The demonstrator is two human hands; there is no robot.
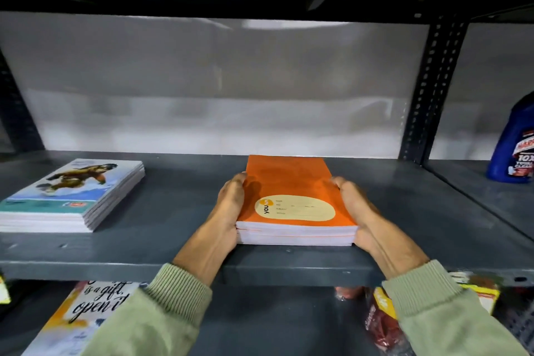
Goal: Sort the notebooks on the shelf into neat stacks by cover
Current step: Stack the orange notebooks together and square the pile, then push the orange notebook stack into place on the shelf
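Observation:
A stack of orange notebooks [291, 185] with a cream oval label lies flat in the middle of the grey metal shelf [179, 211]. My left hand [228, 211] presses flat against the stack's left side. Against its right side lies my right hand [355, 211], so the stack is clasped between both palms. At the left of the same shelf sits a second stack of notebooks [69, 196] with a blue cover showing a brown animal; its edges are lined up and no hand touches it.
A blue bottle [514, 147] stands in the bay to the right, past a perforated upright post [430, 89]. On the shelf below lie a notebook with script lettering [86, 312] at left and red and yellow packets [384, 318] at right. Another shelf hangs overhead.

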